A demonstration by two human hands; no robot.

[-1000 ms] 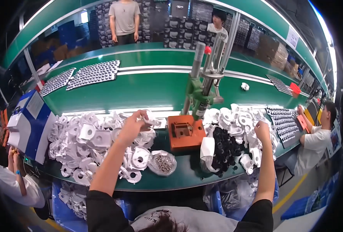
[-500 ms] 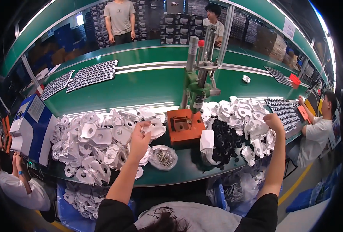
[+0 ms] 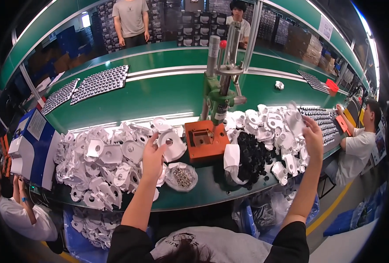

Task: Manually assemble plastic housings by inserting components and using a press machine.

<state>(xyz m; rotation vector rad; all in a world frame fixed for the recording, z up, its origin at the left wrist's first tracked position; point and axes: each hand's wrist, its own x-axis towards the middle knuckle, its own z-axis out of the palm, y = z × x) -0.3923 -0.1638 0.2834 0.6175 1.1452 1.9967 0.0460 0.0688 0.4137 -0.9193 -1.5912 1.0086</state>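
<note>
My left hand (image 3: 152, 158) is closed at the edge of a white plastic part (image 3: 173, 150) with a round hole, at the right side of a large heap of white plastic parts (image 3: 109, 153). At the right, my right hand (image 3: 313, 136) grips another white plastic part (image 3: 294, 122), blurred by motion, over a second heap of white parts (image 3: 277, 127). Between my hands stands a green press (image 3: 220, 94) with an orange base fixture (image 3: 206, 151). A plastic bag of screws (image 3: 182, 177) lies in front of the left heap, and small black parts (image 3: 252, 160) lie right of the fixture.
A blue and white machine (image 3: 36, 144) stands at the left end. Trays of small parts (image 3: 100, 83) rest on the far green surface. Blue bins (image 3: 253, 223) hang below the bench edge. Co-workers sit at left and right (image 3: 359, 140); two people are across the bench.
My right hand now has a white part lifted from the right heap. The part at my left hand has turned more upright. The whole view has shifted slightly.
</note>
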